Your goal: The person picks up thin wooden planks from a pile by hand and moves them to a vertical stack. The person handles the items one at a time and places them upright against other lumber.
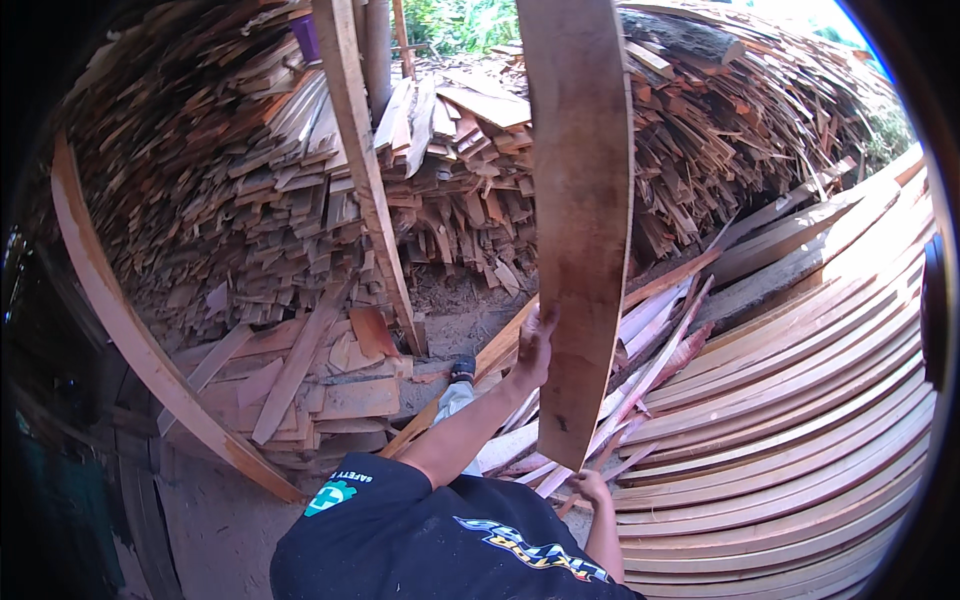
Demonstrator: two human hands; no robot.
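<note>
A long, wide wooden plank [580, 200] stands nearly upright in front of me, its top running out of view. My left hand [535, 348] grips its left edge low down, with the fingers partly hidden by the board. At the plank's bottom corner, my right hand [590, 487] is closed on the lower end, the fingertips only partly visible. Behind that end lie rough pinkish offcut strips [650, 375] in a loose heap. A stack of long sawn boards [770, 440] extends to the right, close beside my right forearm.
Large piles of scrap wood [300, 190] rise at the back, with more stacked at the far right [760, 130]. An upright timber post [365, 180] stands left of the plank. A long board [150, 350] leans at the left. Short flat pieces [355, 398] lie near my foot [463, 368].
</note>
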